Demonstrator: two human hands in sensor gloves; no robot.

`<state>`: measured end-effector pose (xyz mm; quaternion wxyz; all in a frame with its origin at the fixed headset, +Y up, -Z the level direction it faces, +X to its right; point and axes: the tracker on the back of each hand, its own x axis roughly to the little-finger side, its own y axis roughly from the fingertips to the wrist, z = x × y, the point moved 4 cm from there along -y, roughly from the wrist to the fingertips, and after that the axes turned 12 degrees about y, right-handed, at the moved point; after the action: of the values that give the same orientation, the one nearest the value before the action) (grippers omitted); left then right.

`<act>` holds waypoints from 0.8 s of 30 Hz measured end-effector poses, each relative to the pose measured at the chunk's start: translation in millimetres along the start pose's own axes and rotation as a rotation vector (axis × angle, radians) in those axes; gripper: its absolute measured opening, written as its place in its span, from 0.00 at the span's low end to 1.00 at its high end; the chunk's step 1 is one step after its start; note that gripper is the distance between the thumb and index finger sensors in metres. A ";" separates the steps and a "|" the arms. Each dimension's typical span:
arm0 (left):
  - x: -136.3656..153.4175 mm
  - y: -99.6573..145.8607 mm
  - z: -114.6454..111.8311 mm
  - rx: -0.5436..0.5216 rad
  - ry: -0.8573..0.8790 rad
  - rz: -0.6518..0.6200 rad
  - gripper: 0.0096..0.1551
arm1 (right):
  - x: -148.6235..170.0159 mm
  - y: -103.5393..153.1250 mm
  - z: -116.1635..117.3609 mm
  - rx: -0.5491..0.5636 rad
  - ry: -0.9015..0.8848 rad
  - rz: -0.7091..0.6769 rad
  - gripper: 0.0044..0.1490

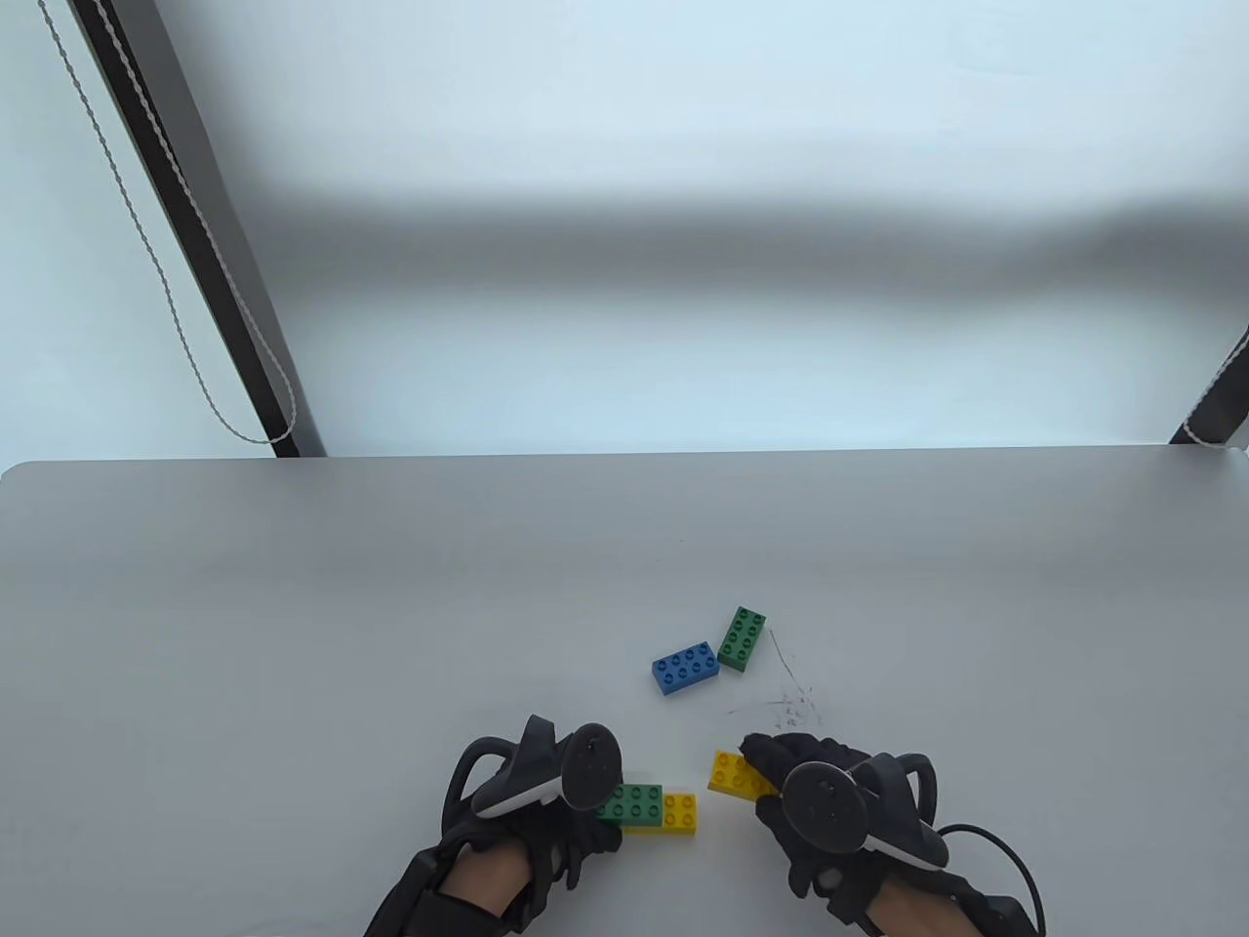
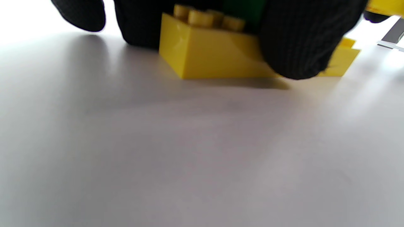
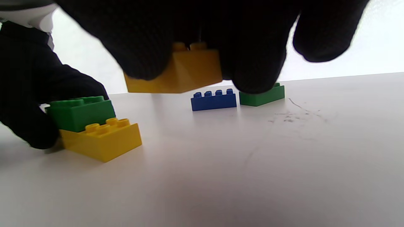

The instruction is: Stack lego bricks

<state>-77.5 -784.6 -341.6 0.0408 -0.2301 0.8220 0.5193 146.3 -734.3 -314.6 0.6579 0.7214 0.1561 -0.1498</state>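
Second yellow brick lifted, ready to go on the green-and-yellow stack

Table view: the left hand (image 1: pixel 546 791) steadies the stack, a green brick (image 1: pixel 629 802) pressed on a yellow base brick (image 1: pixel 673 815), while the right hand (image 1: pixel 829 800) holds the loose yellow brick (image 1: pixel 732 773) just beside it; a blue brick (image 1: pixel 686 668) and a second green brick (image 1: pixel 742 638) lie further up the table (image 1: pixel 293 634). Left wrist view: fingers (image 2: pixel 296 41) press against the base brick's side, holding it flat. Right wrist view: fingers (image 3: pixel 252 63) pinch the loose yellow brick clear of the table, tilted. Best to level it, line its underside over the studs, then press straight down while the left hand braces
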 end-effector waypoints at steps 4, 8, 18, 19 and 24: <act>0.4 -0.2 0.0 0.003 0.004 0.000 0.40 | 1.2 0.2 3.7 -0.016 -0.024 -0.011 0.40; 0.8 -0.3 -0.1 0.004 0.005 0.000 0.40 | 0.4 -1.0 9.9 -0.038 -0.044 -0.035 0.40; 1.1 -0.4 -0.1 0.005 0.007 0.000 0.40 | -3.2 -4.6 25.7 -0.089 -0.045 -0.067 0.40; 1.1 -0.4 -0.1 0.005 0.007 0.000 0.40 | -3.4 -4.7 27.1 -0.094 -0.045 -0.068 0.40; 1.1 -0.4 -0.1 0.005 0.007 0.000 0.40 | -7.0 -6.1 32.2 -0.107 -0.030 -0.085 0.39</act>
<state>-78.3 -785.2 -342.2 0.0387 -0.2319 0.8233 0.5166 137.0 -766.1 -320.1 0.6907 0.6757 0.1844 -0.1798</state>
